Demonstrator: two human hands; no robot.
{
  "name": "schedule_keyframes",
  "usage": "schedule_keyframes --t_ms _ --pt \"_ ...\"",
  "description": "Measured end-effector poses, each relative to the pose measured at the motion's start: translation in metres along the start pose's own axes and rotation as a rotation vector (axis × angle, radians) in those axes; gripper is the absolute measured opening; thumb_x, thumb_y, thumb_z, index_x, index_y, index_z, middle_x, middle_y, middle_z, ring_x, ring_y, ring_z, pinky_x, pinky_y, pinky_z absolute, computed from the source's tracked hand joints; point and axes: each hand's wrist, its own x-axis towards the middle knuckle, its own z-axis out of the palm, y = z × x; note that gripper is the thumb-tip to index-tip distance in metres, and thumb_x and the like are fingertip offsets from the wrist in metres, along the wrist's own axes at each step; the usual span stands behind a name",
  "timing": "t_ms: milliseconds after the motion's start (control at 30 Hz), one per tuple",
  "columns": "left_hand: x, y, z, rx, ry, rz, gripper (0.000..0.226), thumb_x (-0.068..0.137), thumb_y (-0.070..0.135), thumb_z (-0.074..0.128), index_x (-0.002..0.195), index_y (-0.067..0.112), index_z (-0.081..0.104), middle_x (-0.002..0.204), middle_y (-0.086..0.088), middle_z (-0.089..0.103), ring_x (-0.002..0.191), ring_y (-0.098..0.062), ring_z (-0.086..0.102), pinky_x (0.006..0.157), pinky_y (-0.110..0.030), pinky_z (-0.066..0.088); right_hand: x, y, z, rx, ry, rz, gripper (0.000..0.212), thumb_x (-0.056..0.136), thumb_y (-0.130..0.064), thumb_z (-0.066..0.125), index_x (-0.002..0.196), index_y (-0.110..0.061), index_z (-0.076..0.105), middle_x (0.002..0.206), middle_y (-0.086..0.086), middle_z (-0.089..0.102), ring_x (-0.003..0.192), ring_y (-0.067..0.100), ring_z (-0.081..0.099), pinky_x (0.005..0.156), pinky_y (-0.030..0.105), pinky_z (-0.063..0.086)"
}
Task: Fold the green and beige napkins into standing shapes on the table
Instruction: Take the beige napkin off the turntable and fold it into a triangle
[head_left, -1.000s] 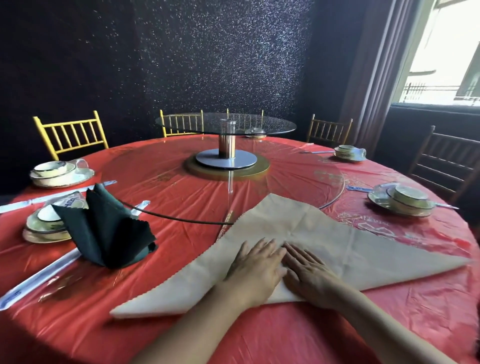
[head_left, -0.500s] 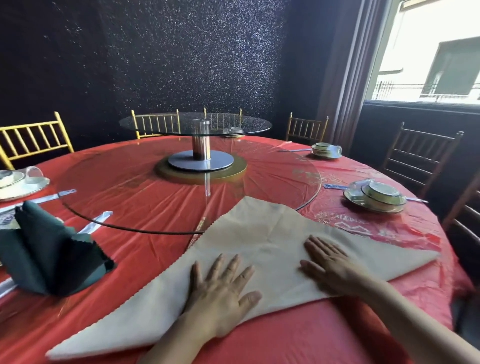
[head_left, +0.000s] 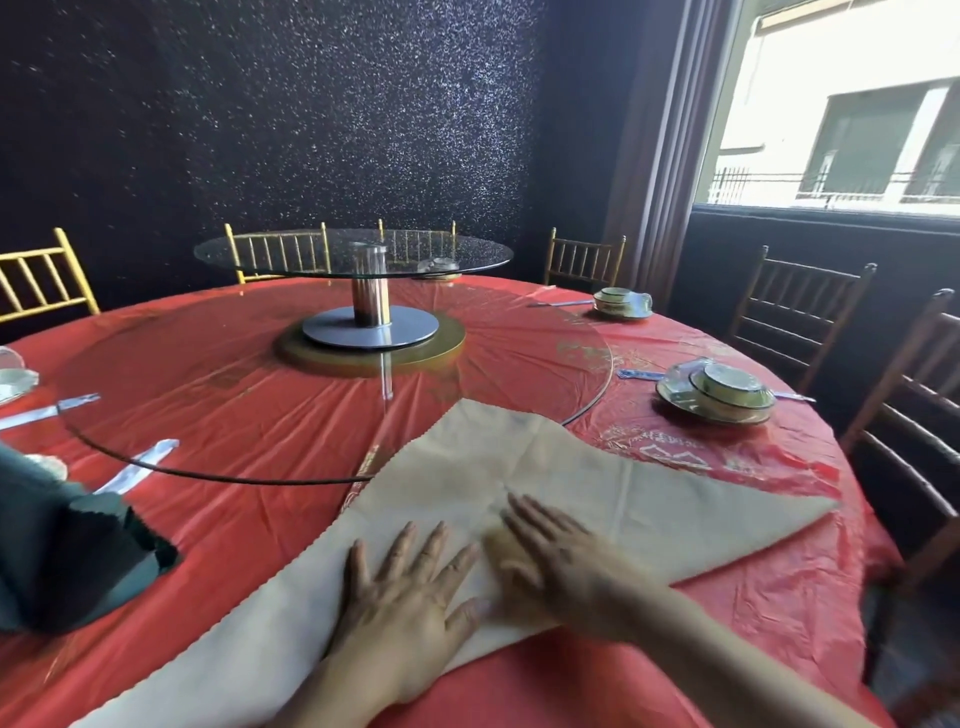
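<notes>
Beige napkin (head_left: 597, 478) lies flat on the red bench (head_left: 727, 597) in the head view. It is folded into a wide triangle, long edge toward the person and apex overlapping the rim of the glass turntable (head_left: 332, 395). Left grip (head_left: 410, 608) presses palm-down near the middle of that edge, fingers straight and spread, holding nothing. Right grip (head_left: 550, 561), blurred, lies flat just beside it, fingers straight, tips at a crease running toward the apex. Green napkin (head_left: 67, 561) stands already shaped at the left. The step in hand looks like smoothing the triangle. Next, a side corner likely needs pinching and folding in, with the centre held down against sliding.
</notes>
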Motion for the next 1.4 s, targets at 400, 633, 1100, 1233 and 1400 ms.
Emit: schedule_keyframes --t_ms 400,633,1100,1233,1400 --pt "0.001 0.001 -0.003 -0.027 -0.019 0.001 0.124 0.020 0.079 -0.041 0.139 0.052 -0.013 0.153 0.015 -0.023 0.140 -0.012 -0.025 0.109 -0.057 -0.012 -0.029 0.107 -0.019 -0.073 -0.257 0.316 0.135 0.037 -0.086 -0.031 0.148 -0.017 0.002 0.156 0.001 -0.007 0.143 0.010 -0.007 0.108 0.017 -0.009" --pt "0.005 -0.002 0.002 -0.036 0.052 0.003 0.117 0.025 0.081 -0.040 0.136 0.056 -0.012 0.134 0.019 -0.033 0.125 -0.004 -0.029 0.106 -0.055 -0.015 -0.027 0.144 -0.029 0.000 -0.299 0.524 0.127 0.049 -0.093 -0.014 0.148 -0.015 0.000 0.156 0.000 -0.011 0.143 0.013 -0.010 0.115 0.027 -0.005" --pt "0.007 -0.003 0.002 -0.010 0.092 0.017 0.110 0.031 0.083 -0.039 0.133 0.057 -0.009 0.140 0.020 -0.025 0.139 -0.007 -0.014 0.109 -0.054 -0.006 -0.047 0.073 -0.015 -0.005 -0.250 0.267 0.131 0.041 -0.088 -0.027 0.148 -0.019 0.001 0.156 0.000 -0.011 0.140 0.006 -0.014 0.108 0.019 -0.014" --pt "0.001 -0.001 0.001 0.058 -0.018 -0.031 0.071 0.083 0.072 -0.006 0.120 0.052 0.051 0.133 0.012 0.054 0.117 -0.015 0.057 0.089 -0.050 0.022 -0.054 0.141 -0.024 -0.009 -0.304 0.502 0.141 0.032 -0.093 -0.023 0.148 -0.018 0.001 0.155 -0.002 -0.012 0.142 0.009 -0.011 0.112 0.023 -0.008" --pt "0.007 -0.001 0.006 -0.044 0.123 -0.013 0.115 0.028 0.082 -0.041 0.135 0.054 -0.011 0.142 0.019 -0.026 0.130 -0.005 -0.025 0.103 -0.052 -0.016 -0.064 0.184 -0.034 -0.038 -0.312 0.671 0.075 0.087 -0.068 0.008 0.147 -0.026 -0.008 0.156 0.007 -0.011 0.144 0.017 -0.008 0.118 0.034 -0.002"
